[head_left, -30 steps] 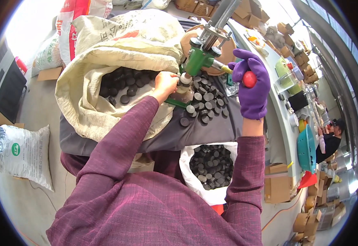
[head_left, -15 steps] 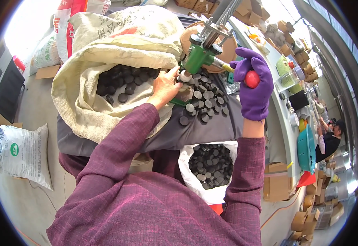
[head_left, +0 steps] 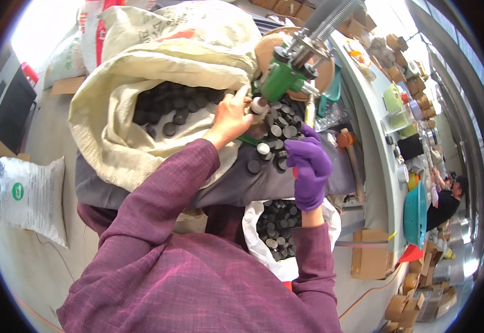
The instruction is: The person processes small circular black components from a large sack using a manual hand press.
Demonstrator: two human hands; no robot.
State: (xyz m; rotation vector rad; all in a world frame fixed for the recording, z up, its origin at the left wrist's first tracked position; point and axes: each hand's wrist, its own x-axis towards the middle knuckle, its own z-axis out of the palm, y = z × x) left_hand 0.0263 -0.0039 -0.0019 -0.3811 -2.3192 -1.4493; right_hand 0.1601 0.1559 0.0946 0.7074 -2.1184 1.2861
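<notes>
A green hand press (head_left: pixel 279 80) stands at the far edge of the grey cloth. My bare left hand (head_left: pixel 232 117) is at the press's white tip (head_left: pixel 259 105), fingers and thumb curled together beside it; whatever they pinch is hidden. My right hand (head_left: pixel 309 169), in a purple glove, is closed round the red knob (head_left: pixel 295 172) at the end of the press lever (head_left: pixel 310 112); only a sliver of red shows. Black round caps (head_left: pixel 289 132) lie in a loose pile between my hands. Left of them, a cream woven sack (head_left: pixel 106 111) gapes open with more black caps inside.
A white bag (head_left: pixel 249 225) of black caps stands below the cloth's near edge. To the right lie a mallet (head_left: pixel 346 139) with an orange head and a long bench (head_left: pixel 383 144) bearing a teal basin (head_left: pixel 415 213). A full white sack (head_left: pixel 28 194) stands at left; another person (head_left: pixel 447 197) is at far right.
My right hand has come down and left with the red knob, swinging the lever toward me. My left hand stays at the press, shifted slightly right in view.
</notes>
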